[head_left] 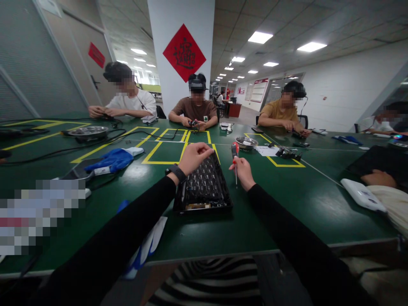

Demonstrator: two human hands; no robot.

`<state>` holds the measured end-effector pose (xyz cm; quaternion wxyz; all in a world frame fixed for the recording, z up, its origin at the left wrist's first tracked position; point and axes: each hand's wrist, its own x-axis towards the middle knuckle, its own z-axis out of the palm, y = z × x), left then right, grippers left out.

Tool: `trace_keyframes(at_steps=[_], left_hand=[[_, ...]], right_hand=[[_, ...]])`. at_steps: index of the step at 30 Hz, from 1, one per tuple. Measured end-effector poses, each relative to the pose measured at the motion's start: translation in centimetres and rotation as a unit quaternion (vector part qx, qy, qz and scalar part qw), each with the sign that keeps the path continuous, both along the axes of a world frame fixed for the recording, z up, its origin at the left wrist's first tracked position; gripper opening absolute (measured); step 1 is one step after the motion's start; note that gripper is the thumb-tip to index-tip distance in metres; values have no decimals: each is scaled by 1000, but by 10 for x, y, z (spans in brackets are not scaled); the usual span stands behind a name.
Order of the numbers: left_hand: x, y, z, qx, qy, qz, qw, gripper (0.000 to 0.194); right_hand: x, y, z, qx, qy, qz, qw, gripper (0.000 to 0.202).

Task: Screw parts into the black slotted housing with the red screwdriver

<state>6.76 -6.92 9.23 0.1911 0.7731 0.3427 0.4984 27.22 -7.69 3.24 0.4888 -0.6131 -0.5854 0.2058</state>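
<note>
The green worktop [255,231] across the lower half of the frame is smooth and glossy, throwing back pale patches of light. At the frame's centre, the screwdriver [235,149] pairs a red-and-black handle, apparently plastic, with a slim metal shaft. The open case [227,193] to its left looks like black plastic with a low sheen; small pieces [204,180] inside glint like metal. Right of centre, the round dish [247,143] is shiny metal. At mid left, the blue glove [113,160] is creased cloth. The white device [361,194] at far right is smooth, glossy plastic.
</note>
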Motion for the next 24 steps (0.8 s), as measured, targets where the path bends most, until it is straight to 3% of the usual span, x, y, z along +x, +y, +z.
trace_keyframes(at_steps=[2, 4, 6, 9, 13, 17, 24], left_hand=[[0, -15, -11, 33, 7, 53, 998, 34], [-2, -23, -22, 29, 15, 65, 997, 36], [-4, -27, -29, 13, 47, 35, 998, 39], [-6, -29, -30, -15, 90, -49, 995, 42], [-6, -33, -30, -63, 116, -135, 982, 40], [-7, -32, -33, -121, 140, -197, 963, 39], [-13, -30, -31, -208, 145, -271, 928, 38]], right_hand=[[-6, -10, 14, 38, 182, 105, 977, 39], [-15, -23, 24, 40, 332, 238, 912, 35], [-27, -37, 30, 4, 404, 331, 853, 33], [-42, -51, 29, -66, 451, 398, 796, 32], [-49, -55, 24, -128, 494, 420, 751, 33], [-48, -53, 25, -130, 507, 421, 741, 32], [-57, -48, 30, -83, 392, 429, 810, 35]])
